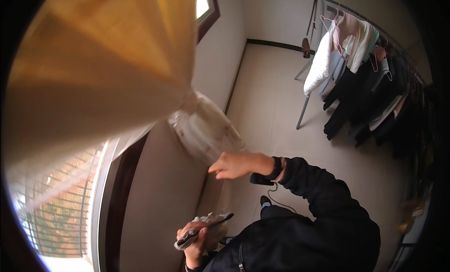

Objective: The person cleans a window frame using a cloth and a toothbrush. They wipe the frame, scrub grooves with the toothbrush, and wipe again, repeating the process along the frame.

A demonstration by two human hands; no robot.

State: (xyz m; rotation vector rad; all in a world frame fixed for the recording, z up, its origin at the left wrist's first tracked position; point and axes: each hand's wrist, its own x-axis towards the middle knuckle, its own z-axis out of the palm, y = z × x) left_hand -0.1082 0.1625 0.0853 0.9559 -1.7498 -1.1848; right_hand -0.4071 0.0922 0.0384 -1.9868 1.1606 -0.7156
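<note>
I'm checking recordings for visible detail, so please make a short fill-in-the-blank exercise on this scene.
1. A slim dark object is held in the person's ____ hand.
2. The right hand is close to the lower end of a gathered ____.
3. The clothes rack stands toward the ____ side of the picture.
4. The person's right sleeve is ____ in colour.

Missing words: left; curtain; right; black.

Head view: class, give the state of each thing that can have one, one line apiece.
Curtain, gathered at a narrow waist, flared on both sides of it
Left hand, closed around a dark slim tool and pale cloth
Right hand, fingers bent; whether touching the curtain is unclear
Rack, standing, loaded
Clothes, hanging on the rack
Window, bright with daylight; open or shut unclear
</note>
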